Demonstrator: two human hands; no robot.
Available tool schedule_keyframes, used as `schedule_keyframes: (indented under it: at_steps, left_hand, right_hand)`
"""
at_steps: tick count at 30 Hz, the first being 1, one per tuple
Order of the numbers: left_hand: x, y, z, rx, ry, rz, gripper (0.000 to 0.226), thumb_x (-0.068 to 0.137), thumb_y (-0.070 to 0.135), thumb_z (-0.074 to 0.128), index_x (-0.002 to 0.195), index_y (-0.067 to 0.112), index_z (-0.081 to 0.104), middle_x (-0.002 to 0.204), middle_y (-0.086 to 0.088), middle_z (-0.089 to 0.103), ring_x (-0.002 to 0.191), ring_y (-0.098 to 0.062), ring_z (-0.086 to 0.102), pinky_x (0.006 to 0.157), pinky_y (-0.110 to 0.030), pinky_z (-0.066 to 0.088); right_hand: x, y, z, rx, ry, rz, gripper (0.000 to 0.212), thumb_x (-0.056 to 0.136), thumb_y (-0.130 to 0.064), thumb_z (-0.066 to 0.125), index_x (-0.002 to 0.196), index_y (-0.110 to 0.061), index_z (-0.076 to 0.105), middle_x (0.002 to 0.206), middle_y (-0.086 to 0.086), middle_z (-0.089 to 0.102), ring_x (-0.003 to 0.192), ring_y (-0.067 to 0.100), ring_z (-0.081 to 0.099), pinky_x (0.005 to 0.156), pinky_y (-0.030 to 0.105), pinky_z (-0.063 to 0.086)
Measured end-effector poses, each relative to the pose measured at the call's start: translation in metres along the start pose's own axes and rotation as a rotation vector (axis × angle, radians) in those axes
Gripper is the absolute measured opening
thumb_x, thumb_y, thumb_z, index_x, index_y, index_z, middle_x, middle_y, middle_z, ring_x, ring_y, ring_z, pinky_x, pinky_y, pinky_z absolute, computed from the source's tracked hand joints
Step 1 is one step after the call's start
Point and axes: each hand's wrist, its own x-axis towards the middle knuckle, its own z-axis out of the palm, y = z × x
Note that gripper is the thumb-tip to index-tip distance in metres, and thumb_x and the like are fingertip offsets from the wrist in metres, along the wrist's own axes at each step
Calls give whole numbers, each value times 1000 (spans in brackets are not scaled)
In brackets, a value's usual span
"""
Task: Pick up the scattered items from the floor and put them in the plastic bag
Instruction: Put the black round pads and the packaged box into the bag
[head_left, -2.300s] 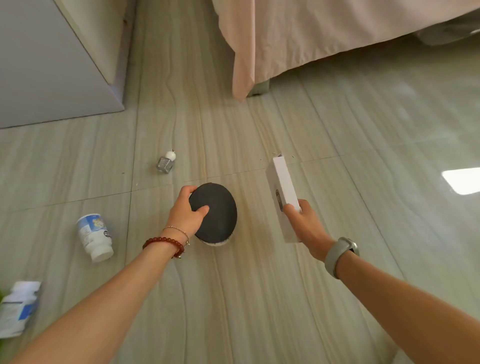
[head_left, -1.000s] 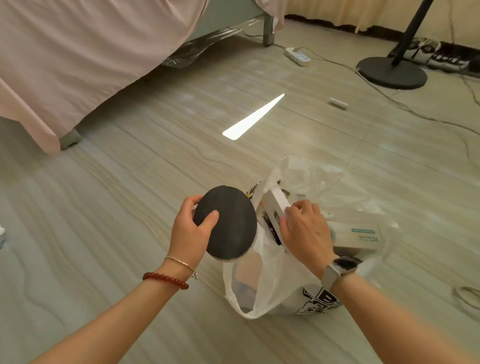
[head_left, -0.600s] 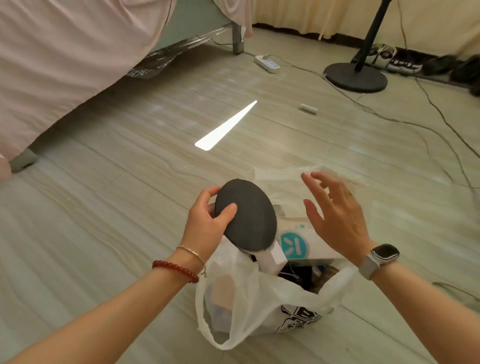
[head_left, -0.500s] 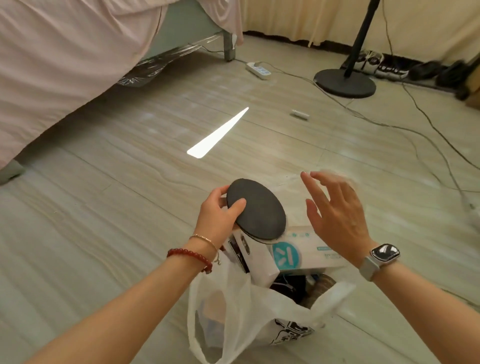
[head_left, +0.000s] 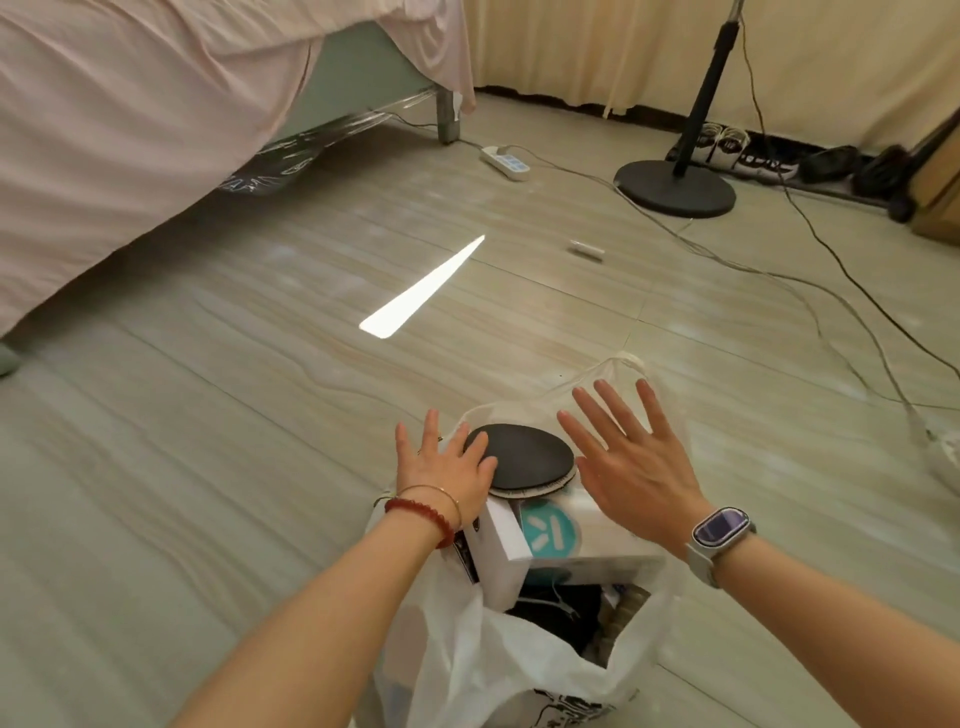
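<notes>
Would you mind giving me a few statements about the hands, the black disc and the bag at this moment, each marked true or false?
1. The left hand grips the black disc. False: its fingers are straight, and only the thumb looks to touch the disc's edge.
2. The black disc lies flat on the white boxes sticking out of the plastic bag. True.
3. The right hand is open with fingers spread. True.
4. The right hand holds a white box. False: it holds nothing.
5. A small white item lies on the floor beyond the bag. True.
</notes>
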Motion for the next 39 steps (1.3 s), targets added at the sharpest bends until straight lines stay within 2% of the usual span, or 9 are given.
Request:
schedule_keyframes:
  at_steps: [7,11,18,23,25,27,29,32,39]
  left_hand:
    - [-9,-12,13,-594,136,-140,59,92,48,36,143,28,15,151,-8,21,134,-29,30,105,-45,34]
    - [-29,-48,28,-481,149,-205,40,90,47,44,119,21,51,99,-6,64,94,-27,59,78,-37,49]
    - [-33,-81,-2,-806,341,-216,27,92,25,49,84,8,69,62,-3,55,65,-21,49,60,-28,39]
    - [-31,-88,-8,-735,320,-218,35,92,25,48,61,12,59,49,2,41,53,-17,40,50,-25,30]
    - [-36,-87,-8,-690,280,-192,39,92,27,47,54,18,51,52,1,43,56,-18,44,53,-26,34]
    - [-43,-88,-8,-653,212,-135,24,91,34,47,82,21,65,78,-1,60,77,-21,58,68,-31,48]
    - [-51,-93,-8,-602,176,-87,36,90,39,48,120,19,55,114,-3,57,103,-20,56,89,-35,49]
    - [-66,-114,-8,-571,259,-92,43,92,38,45,131,20,45,131,-5,48,119,-21,48,101,-39,41]
    - [-139,-206,0,-411,500,-283,40,92,29,43,132,20,44,131,-2,49,121,-20,47,101,-36,34]
  right_hand:
    - [11,-31,-9,419,-306,-179,53,95,-43,25,146,-29,13,153,-3,25,142,16,20,116,33,14]
    - [18,-48,-6,512,-377,-102,56,96,-46,29,146,-29,12,153,-1,24,138,20,25,112,35,26]
    - [17,-68,-30,575,-472,-17,50,94,-49,29,138,-24,30,134,-1,41,110,18,51,80,30,42]
    - [15,-104,-40,246,-366,-160,44,97,-33,29,124,-1,41,123,18,47,111,32,43,96,40,38]
    - [15,-113,-34,253,-379,-146,55,98,-31,26,141,3,20,147,24,24,135,37,24,113,46,21]
    - [15,-112,-28,245,-374,-99,59,98,-30,25,144,1,6,154,21,5,143,35,6,117,46,9]
    - [18,-112,-30,233,-254,-90,57,92,-27,41,141,-1,26,148,23,27,138,38,27,111,48,26]
    - [28,-124,-44,367,-87,-106,38,76,-19,60,113,-10,59,116,12,64,104,30,63,84,38,53]
    - [66,-228,-96,588,37,-377,36,85,-24,34,108,-14,60,108,5,65,99,26,63,83,35,51]
